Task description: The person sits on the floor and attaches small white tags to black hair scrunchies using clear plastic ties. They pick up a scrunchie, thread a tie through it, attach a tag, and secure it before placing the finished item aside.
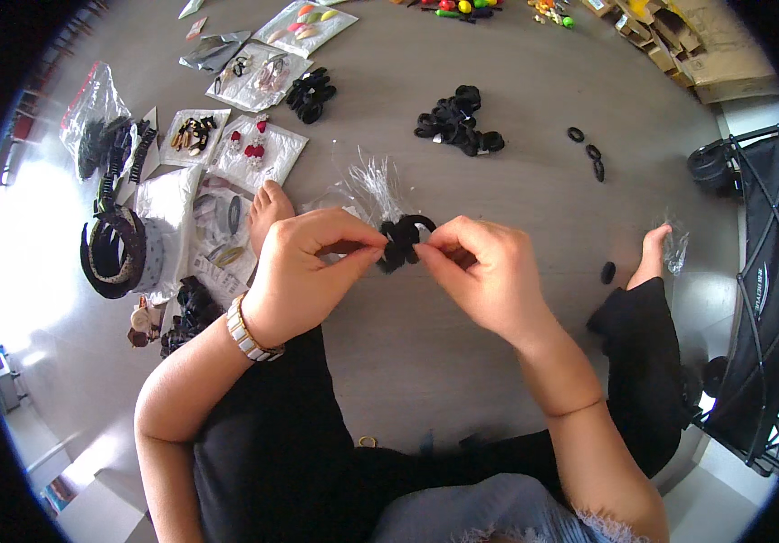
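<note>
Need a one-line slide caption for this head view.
Both hands, left hand and right hand, pinch a bunch of black hair ties above the floor.

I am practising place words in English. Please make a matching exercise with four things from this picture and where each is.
Things:
1. bunch of black hair ties
2. three loose black rings
3. stack of headbands
4. folded black cart

Places:
A. far left on the floor
B. right edge
C. between left hand and right hand
D. floor, upper right of the hands

Pairs: 1-C, 2-D, 3-A, 4-B
</note>
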The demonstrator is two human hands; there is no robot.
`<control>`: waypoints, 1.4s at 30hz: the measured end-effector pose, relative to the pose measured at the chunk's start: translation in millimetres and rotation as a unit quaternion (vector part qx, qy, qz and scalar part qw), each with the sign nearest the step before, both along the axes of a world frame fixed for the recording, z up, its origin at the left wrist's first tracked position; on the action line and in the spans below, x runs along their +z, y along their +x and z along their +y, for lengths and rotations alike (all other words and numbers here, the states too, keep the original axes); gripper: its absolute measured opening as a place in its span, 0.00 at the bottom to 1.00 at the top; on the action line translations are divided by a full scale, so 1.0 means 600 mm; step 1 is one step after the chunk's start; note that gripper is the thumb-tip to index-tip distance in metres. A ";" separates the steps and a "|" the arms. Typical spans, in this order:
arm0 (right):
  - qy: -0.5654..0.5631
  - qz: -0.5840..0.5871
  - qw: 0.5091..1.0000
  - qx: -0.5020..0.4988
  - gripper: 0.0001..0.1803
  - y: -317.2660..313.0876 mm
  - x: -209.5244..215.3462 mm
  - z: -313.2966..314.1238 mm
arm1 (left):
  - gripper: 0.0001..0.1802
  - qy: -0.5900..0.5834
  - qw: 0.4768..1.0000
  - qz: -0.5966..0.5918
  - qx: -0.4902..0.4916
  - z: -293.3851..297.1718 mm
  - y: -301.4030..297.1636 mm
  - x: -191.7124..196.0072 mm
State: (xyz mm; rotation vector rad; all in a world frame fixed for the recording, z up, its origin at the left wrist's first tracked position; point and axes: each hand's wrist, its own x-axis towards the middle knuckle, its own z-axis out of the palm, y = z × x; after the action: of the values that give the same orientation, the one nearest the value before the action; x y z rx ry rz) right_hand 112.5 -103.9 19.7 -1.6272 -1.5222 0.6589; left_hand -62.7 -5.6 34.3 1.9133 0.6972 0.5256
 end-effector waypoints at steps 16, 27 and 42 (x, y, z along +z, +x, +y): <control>0.042 0.124 0.991 -0.026 0.07 -0.018 -0.017 0.011 | 0.04 0.060 0.998 -0.029 0.013 -0.006 0.029 -0.006; 0.013 0.350 0.929 -0.118 0.03 0.090 -0.086 -0.022 | 0.08 0.233 0.927 0.215 -0.201 0.039 0.042 -0.177; 0.027 0.385 0.912 -0.141 0.02 0.157 -0.111 -0.044 | 0.13 0.154 0.920 0.359 -0.020 0.018 0.112 -0.290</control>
State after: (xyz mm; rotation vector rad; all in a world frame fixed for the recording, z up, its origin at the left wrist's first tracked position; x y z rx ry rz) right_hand 206.7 -130.1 -46.8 -1.2730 -0.7070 0.9378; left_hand 4.7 5.1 -139.9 2.4330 1.0792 -0.1365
